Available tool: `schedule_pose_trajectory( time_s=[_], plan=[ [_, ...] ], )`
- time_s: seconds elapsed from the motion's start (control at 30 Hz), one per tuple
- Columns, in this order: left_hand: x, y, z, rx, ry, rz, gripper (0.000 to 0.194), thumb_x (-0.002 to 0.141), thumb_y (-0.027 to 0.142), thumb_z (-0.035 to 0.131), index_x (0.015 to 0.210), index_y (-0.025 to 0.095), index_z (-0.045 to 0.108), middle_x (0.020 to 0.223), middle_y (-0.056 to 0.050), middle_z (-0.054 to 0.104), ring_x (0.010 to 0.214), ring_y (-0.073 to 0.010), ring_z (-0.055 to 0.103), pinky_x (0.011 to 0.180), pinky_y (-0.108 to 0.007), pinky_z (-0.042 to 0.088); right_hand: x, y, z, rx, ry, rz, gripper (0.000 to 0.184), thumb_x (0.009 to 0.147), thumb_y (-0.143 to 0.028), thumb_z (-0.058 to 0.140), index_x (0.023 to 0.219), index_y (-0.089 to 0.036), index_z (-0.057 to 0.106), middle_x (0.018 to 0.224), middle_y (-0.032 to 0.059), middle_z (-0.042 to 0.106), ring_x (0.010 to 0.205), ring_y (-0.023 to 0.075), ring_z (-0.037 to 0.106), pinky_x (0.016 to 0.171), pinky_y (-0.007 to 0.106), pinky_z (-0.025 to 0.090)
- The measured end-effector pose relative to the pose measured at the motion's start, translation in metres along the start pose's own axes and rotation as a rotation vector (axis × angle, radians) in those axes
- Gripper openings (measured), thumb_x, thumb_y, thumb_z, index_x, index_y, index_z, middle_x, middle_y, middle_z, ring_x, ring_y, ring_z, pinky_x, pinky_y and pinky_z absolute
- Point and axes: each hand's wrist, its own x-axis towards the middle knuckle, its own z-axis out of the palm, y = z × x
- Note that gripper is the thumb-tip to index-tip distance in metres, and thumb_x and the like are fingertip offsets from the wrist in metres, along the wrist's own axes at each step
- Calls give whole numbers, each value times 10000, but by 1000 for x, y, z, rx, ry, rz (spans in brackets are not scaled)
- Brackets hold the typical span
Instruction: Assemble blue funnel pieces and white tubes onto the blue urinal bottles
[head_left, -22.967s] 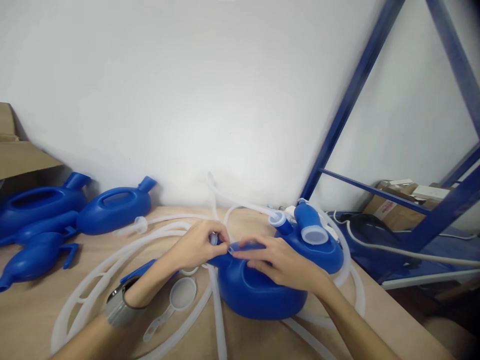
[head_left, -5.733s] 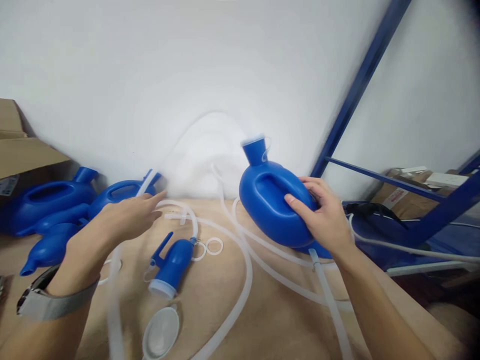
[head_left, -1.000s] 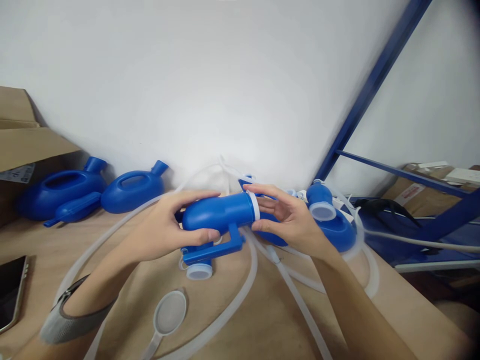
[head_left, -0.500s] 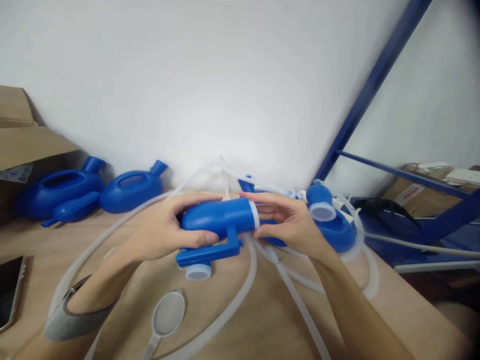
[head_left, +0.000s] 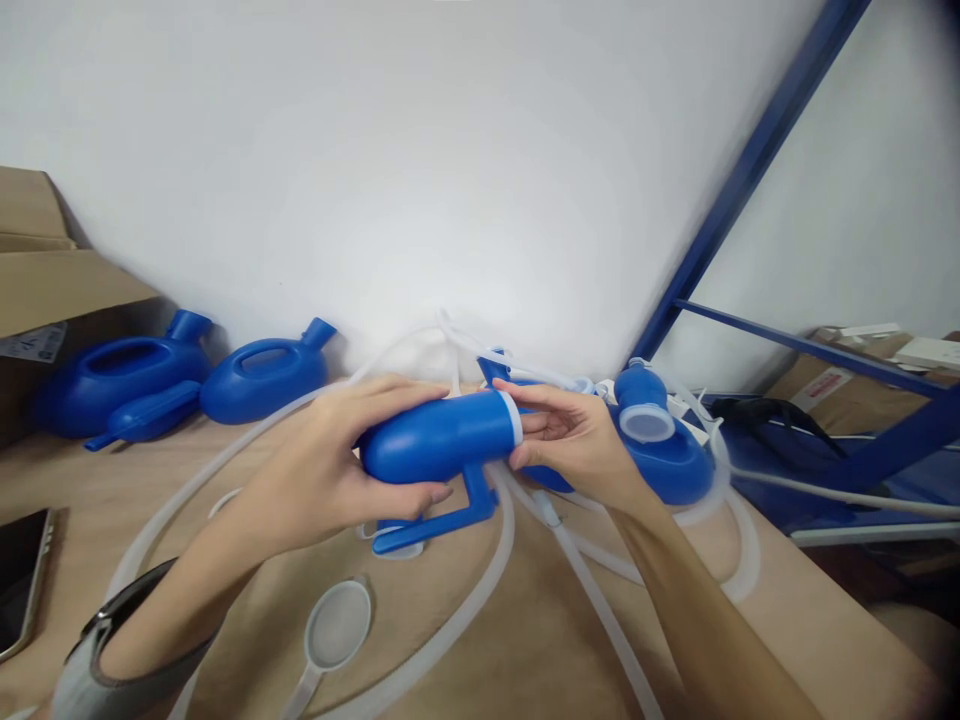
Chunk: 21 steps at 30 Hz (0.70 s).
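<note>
A blue plastic cup with a rounded end and a side handle lies sideways between my hands. My left hand wraps round its rounded end, thumb along the lower side. Pinched at the other end, my right hand grips the pale rim ring with thumb and fingertips. The cup's handle hangs below, pointing left. Under it, partly hidden, a pale-rimmed blue piece rests on the table. A pale round lid with a strap lies nearer me.
Blue handled jugs stand at the left beside a cardboard box. Translucent hoses loop across the table. At right, a small blue cup sits by another jug. A phone lies far left; a blue metal frame stands right.
The cup has turned in my hands, its handle swinging down and right. My left hand has rotated with it; my right hand stays at the rim.
</note>
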Motion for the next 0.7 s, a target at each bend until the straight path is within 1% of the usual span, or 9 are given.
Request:
schedule_pose_trajectory(
  time_s=[0.1, 0.2, 0.3, 0.37, 0.47, 0.53, 0.57, 0.63, 0.7],
  plan=[
    [-2, 2, 0, 131, 7, 103, 583, 848, 508, 776, 1355, 237, 673, 1318, -98, 715, 1127, -303, 709, 977, -406, 577, 3, 2, 0, -67, -9, 25, 689, 610, -472, 980, 1214, -216, 766, 920, 41, 826, 908, 278, 799, 844, 417, 674],
    [-5, -1, 2, 228, -45, 185, 497, 912, 455, 723, 1363, 256, 664, 1348, -92, 699, 1148, -298, 705, 976, -401, 573, 6, 6, 4, -184, -27, 122, 559, 734, -677, 826, 1016, -195, 790, 818, 25, 791, 777, 226, 782, 728, 340, 672],
    [-8, -5, 4, 318, -103, 230, 518, 923, 418, 719, 1408, 259, 630, 1380, -95, 683, 1195, -315, 686, 1007, -420, 556, 9, 15, 8, -215, -48, 222, 636, 808, -819, 638, 806, -193, 749, 693, 21, 739, 666, 211, 746, 691, 344, 657],
    [-9, -8, 2, 369, -140, 234, 538, 916, 420, 722, 1423, 275, 617, 1399, -86, 674, 1204, -320, 682, 1003, -415, 554, 10, 21, 10, -231, -67, 277, 684, 829, -859, 559, 762, -197, 720, 662, 29, 724, 641, 216, 733, 701, 355, 643],
    [-10, -12, -8, 399, -196, 195, 537, 910, 456, 707, 1419, 314, 617, 1410, -64, 668, 1180, -310, 695, 950, -380, 562, 7, 20, 15, -346, -3, 302, 690, 923, -830, 422, 789, -206, 683, 722, 48, 744, 669, 216, 732, 704, 340, 603],
    [-10, -16, -18, 382, -198, 129, 570, 904, 527, 690, 1429, 319, 614, 1390, -61, 681, 1151, -309, 706, 900, -363, 569, 2, 14, 23, -531, 47, 261, 619, 1000, -737, 382, 820, -212, 654, 751, 40, 744, 697, 198, 721, 707, 313, 559],
    [-10, -19, -24, 367, -186, 87, 594, 896, 566, 684, 1432, 318, 616, 1371, -60, 692, 1130, -308, 712, 873, -355, 572, -1, 10, 29, -638, 34, 231, 567, 1024, -685, 398, 830, -213, 646, 752, 28, 738, 704, 187, 709, 706, 299, 534],
    [-11, -25, -36, 342, -143, 9, 643, 863, 627, 697, 1420, 313, 631, 1319, -61, 715, 1085, -309, 718, 840, -351, 571, -8, 6, 43, -806, -108, 181, 475, 1042, -604, 461, 858, -216, 662, 747, 1, 725, 708, 168, 686, 700, 282, 493],
    [-12, -30, -46, 342, -96, -42, 661, 828, 650, 724, 1387, 304, 656, 1259, -64, 734, 1042, -309, 718, 846, -361, 564, -17, 11, 59, -881, -340, 104, 370, 1030, -554, 542, 972, -228, 707, 837, -5, 745, 753, 162, 687, 718, 276, 491]
  ],
)
